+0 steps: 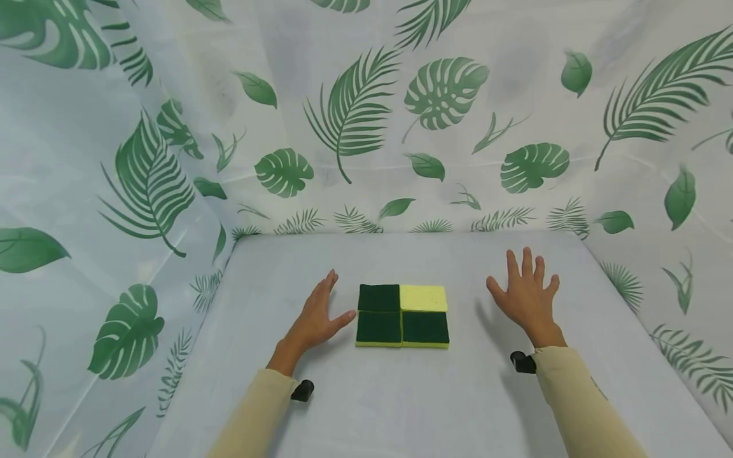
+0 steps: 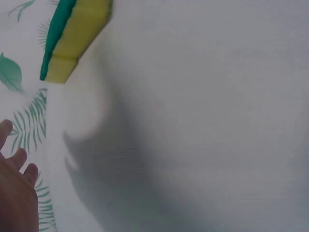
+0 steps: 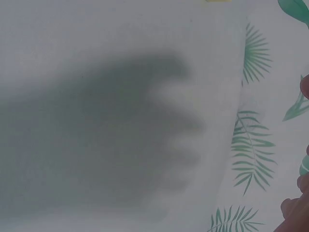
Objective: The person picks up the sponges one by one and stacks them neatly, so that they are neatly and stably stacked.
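Observation:
Scouring sponges lie flat in a two-by-two block mid-table. Three show the dark green scouring side up: the back left one [image 1: 379, 298], the front left one [image 1: 378, 327] and the front right one [image 1: 425, 327]. The back right sponge [image 1: 423, 298] has its yellow side up. My left hand [image 1: 314, 321] hovers left of the block, fingers straight, thumb tip right by the front left sponge's edge. My right hand [image 1: 527, 298] is held apart from the block on its right, fingers spread, holding nothing. In the left wrist view, sponge sides [image 2: 79, 36] show green over yellow.
The sponges lie on a white-covered table [image 1: 401, 401]. A white curtain with green leaf prints [image 1: 366, 191] stands behind it and along both sides. Small black devices sit at the left wrist [image 1: 303, 390] and right wrist [image 1: 522, 362]. Both hands cast shadows on the table.

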Demonstrator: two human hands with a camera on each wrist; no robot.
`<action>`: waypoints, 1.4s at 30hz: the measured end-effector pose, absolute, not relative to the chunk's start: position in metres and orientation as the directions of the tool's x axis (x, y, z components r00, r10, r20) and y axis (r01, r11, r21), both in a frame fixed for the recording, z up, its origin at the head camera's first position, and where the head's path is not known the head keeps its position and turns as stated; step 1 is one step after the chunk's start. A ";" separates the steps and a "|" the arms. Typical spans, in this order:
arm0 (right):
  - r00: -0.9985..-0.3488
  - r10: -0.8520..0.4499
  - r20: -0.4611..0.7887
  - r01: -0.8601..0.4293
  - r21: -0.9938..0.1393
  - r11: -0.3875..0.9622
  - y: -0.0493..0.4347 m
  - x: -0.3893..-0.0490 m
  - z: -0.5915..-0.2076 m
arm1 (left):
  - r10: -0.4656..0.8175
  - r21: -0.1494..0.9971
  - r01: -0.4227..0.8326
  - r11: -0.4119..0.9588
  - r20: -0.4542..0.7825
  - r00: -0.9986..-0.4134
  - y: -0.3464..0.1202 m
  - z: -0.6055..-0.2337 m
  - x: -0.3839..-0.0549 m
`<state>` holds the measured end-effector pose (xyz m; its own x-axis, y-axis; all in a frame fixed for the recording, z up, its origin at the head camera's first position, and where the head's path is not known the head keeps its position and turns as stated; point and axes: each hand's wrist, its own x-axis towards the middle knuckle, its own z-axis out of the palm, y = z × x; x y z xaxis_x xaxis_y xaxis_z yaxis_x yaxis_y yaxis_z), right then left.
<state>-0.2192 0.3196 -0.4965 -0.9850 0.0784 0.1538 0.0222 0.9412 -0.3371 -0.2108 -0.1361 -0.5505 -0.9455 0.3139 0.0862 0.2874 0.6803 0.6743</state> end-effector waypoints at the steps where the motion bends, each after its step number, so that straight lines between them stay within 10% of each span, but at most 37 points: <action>1: -0.985 0.078 0.155 0.022 -0.337 0.941 0.319 -0.220 -0.497 | 0.315 0.678 0.287 0.677 0.085 -0.945 -0.135 -0.553 -0.209; 42: -0.987 0.066 0.148 0.000 -0.408 0.913 0.314 -0.220 -0.507 | 0.287 0.662 0.311 0.682 0.150 -0.946 -0.108 -0.597 -0.172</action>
